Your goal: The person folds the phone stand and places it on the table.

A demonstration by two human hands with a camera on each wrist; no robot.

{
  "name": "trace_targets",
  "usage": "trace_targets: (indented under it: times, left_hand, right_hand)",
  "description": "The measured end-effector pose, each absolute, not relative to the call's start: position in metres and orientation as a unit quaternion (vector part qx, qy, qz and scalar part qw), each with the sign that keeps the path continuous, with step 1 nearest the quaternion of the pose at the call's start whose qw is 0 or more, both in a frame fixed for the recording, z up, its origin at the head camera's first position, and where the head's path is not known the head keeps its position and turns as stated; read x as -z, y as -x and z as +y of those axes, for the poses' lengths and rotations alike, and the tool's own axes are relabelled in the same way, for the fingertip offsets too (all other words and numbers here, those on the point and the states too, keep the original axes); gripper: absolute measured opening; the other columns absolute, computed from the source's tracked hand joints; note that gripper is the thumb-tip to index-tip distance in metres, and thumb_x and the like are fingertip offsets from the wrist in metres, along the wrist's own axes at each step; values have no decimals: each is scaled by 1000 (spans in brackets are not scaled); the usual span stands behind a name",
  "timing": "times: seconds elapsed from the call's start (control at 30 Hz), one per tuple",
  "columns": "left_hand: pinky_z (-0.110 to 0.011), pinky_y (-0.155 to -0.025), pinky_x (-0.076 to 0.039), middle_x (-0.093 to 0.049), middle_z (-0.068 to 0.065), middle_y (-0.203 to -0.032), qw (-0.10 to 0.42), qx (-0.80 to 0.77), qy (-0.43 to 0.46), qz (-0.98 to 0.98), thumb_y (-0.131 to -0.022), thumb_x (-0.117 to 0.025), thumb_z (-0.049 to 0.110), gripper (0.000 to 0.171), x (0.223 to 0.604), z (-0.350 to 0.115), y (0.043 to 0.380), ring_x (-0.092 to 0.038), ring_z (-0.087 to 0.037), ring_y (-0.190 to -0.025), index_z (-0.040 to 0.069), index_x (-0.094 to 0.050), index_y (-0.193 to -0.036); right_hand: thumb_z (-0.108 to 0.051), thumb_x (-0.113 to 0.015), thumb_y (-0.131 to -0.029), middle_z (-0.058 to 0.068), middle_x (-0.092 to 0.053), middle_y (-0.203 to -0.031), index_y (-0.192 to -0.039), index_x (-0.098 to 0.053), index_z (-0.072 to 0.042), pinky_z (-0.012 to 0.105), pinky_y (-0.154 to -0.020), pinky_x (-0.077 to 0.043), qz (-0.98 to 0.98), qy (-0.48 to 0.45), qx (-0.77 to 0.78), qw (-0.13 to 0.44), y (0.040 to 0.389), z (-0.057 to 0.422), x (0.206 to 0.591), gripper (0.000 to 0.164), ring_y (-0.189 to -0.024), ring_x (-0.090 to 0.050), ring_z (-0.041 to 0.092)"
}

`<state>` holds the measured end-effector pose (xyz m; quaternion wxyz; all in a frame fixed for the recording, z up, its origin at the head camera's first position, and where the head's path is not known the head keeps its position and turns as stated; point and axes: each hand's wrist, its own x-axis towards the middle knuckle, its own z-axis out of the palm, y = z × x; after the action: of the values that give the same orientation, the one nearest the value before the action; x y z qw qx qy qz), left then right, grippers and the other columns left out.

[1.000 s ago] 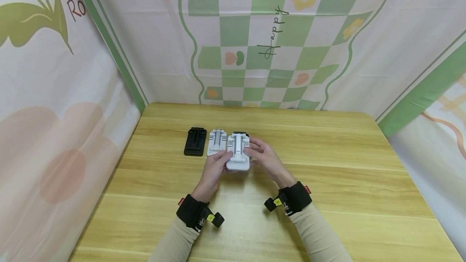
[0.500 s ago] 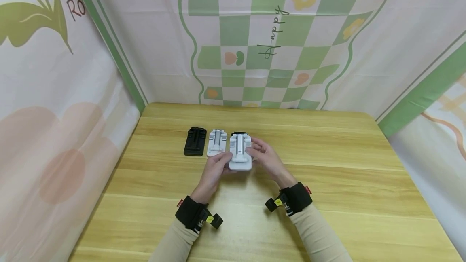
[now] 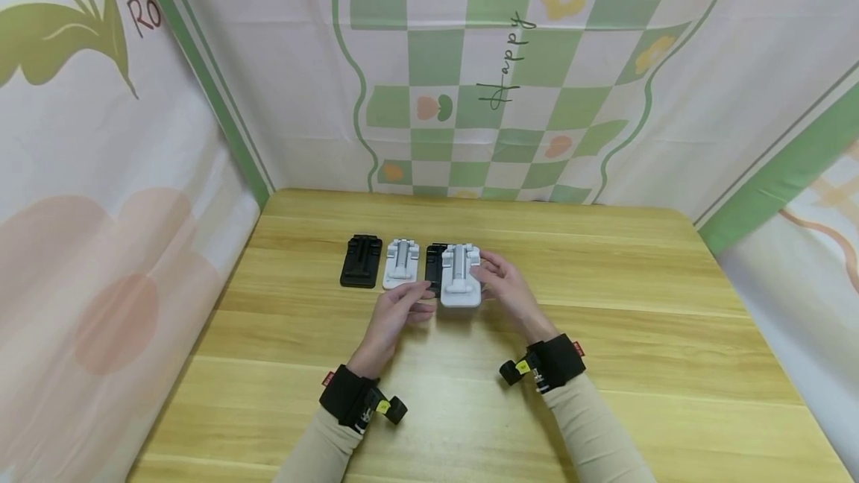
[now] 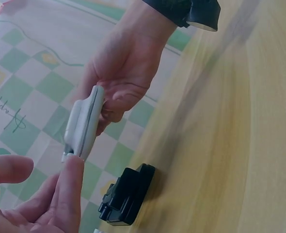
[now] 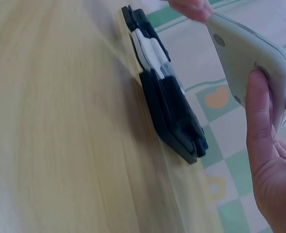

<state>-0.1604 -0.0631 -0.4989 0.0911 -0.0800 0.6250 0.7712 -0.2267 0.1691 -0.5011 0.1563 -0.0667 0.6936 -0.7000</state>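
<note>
My right hand [image 3: 513, 293] holds a folded white phone stand [image 3: 461, 282] above the table, thumb on its front and fingers at its right edge and back. The right wrist view shows the underside of this white phone stand [image 5: 245, 58] with round dark pads. To its left my left hand [image 3: 396, 315] has its fingers loosely extended and thumb apart from them; in the left wrist view its fingertips [image 4: 74, 167] reach the stand's near end, and whether they touch cannot be told. Behind the held stand lies a black phone stand [image 3: 433, 267], partly covered by it.
Further left on the wooden table [image 3: 604, 364] lie another white phone stand [image 3: 402, 263] and another black phone stand [image 3: 361, 261], side by side in a row. A patterned cloth [image 3: 436, 58] hangs behind the table's far edge.
The held white phone stand has shifted right with my right hand, uncovering part of the black one behind. My left hand has let go of it and now stays to the left.
</note>
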Motion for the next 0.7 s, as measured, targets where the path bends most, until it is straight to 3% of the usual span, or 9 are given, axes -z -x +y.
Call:
trace_targets:
  times: [0.43, 0.7]
  left_hand:
    - [-35, -83, -63, -71, -24, -118, 95, -753, 84, 646, -103, -65, 31, 45, 498, -68, 156, -72, -13, -82, -4, -65, -132]
    - [-36, -82, -63, -71, -22, -116, 90, -748, 81, 653, -103, -65, 30, 45, 499, -70, 154, -72, -16, -84, -4, -65, -132]
  right_hand:
    - [-19, -57, -106, 1, -64, -110, -161, -32, -4, 28, -79, -59, 728, 31, 672, 132, 240, 187, 503, 62, -92, -66, 12]
    - [-22, -56, -107, 13, -62, -125, -161, -31, -4, 27, -83, -58, 744, 12, 654, 134, 249, 196, 512, 62, -96, -65, 10]
